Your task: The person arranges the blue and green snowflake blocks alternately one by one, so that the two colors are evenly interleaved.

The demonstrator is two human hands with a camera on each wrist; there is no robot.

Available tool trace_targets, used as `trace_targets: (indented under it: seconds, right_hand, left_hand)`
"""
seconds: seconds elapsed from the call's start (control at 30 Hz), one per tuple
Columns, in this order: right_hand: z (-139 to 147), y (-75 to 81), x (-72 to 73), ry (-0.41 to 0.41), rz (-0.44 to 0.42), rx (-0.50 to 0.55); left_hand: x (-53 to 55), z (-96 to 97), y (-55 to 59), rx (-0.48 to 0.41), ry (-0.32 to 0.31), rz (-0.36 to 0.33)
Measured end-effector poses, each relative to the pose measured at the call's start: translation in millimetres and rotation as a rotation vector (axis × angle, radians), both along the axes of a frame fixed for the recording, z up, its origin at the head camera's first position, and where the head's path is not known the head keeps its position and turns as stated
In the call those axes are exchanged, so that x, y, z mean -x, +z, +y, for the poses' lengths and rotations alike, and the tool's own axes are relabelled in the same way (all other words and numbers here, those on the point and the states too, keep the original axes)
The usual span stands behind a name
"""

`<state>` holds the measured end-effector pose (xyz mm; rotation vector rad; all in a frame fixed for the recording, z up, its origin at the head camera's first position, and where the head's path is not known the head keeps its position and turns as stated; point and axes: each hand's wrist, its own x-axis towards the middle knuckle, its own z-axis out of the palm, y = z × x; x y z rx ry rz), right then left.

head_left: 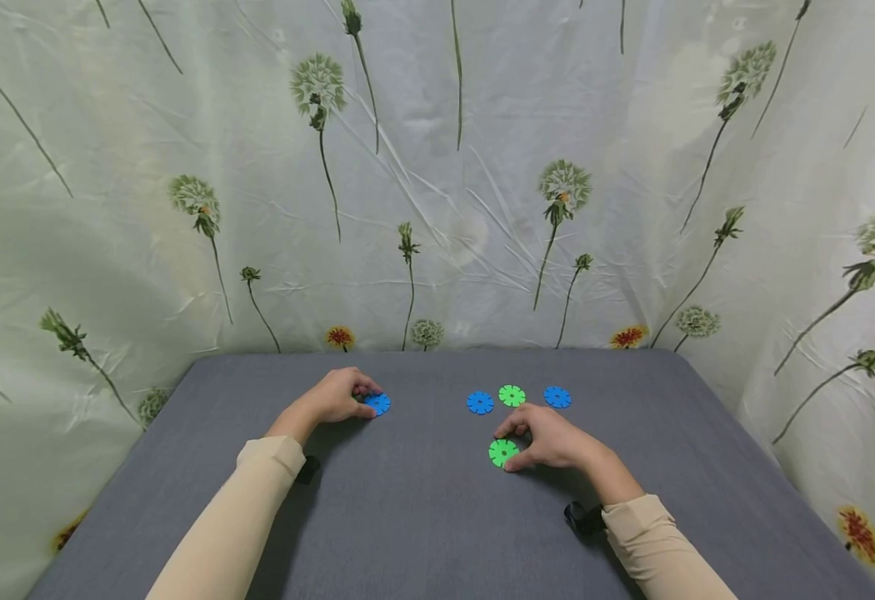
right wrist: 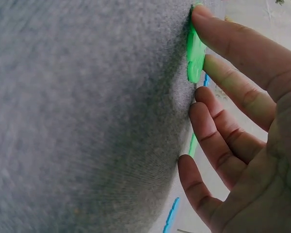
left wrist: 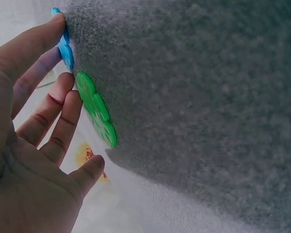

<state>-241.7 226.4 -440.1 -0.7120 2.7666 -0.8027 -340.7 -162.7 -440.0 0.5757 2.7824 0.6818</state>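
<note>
At the left, my left hand (head_left: 340, 396) pinches a blue notched plastic disc (head_left: 379, 404) by its edges, between thumb and forefinger. The left wrist view shows a green notched disc (left wrist: 97, 110) beside the other fingers; in the head view the hand mostly hides it. To the right, my right hand (head_left: 550, 437) holds another green notched disc (head_left: 503, 453) at its rim with thumb and forefinger, low at the cloth. Its other fingers spread loosely near the surface in the right wrist view.
Behind the right hand lie a blue disc (head_left: 480, 402), a green disc (head_left: 512, 395) and a second blue disc (head_left: 557, 397) in a loose row. Grey cloth (head_left: 422, 525) covers the table, and a dandelion-print curtain (head_left: 467, 183) hangs along its back and sides.
</note>
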Motion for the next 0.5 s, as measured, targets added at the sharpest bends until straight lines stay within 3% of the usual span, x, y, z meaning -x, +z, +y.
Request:
trace_targets:
  seconds: [0.33, 0.5]
  right_hand:
    - [-5.3, 2.6, 0.8, -0.006, -0.007, -0.031]
    - [-3.9, 1.7, -0.7, 0.019, -0.016, 0.004]
  left_hand:
    - [2.5, 0.3, 0.5, 0.018, -0.007, 0.002]
    - [3.0, 1.6, 1.0, 0.016, 0.001, -0.008]
